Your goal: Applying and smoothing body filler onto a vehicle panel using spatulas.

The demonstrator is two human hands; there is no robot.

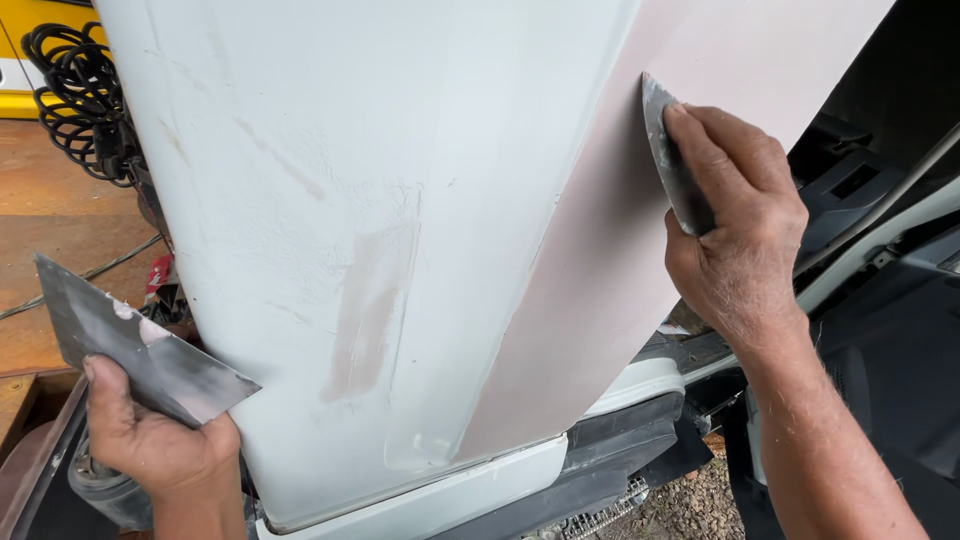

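- The right hand [740,225] holds a thin grey metal spreader blade [672,160], the fingers closed over its back, and the blade's long edge is pressed against the big white painted vehicle panel [330,150].
- This blade touches the panel at the border of a wide pale pink filler band [600,250], which runs from the top right of the panel down toward its lower edge.
- The left hand [150,440] is low at the left side, apart from the panel's face. Its thumb and fingers are closed on a flat grey metal mixing plate [140,340], held tilted, with small spots of pinkish-white filler near its upper part.
- The panel is smooth and curved. In the middle it has a smaller pinkish smear [365,320] and some faint scratches and sanded marks around it.
- Under the panel there are black plastic trim parts [630,450] and a white lower edge piece.
- At the right side, dark inner parts of the vehicle [880,250] are visible behind the right forearm.
- At the top left hangs a coiled black cable [75,95], in front of something yellow.
- The ground at the left is a rusty brown metal surface [50,220], and at the bottom right some gravel [690,510] is seen.
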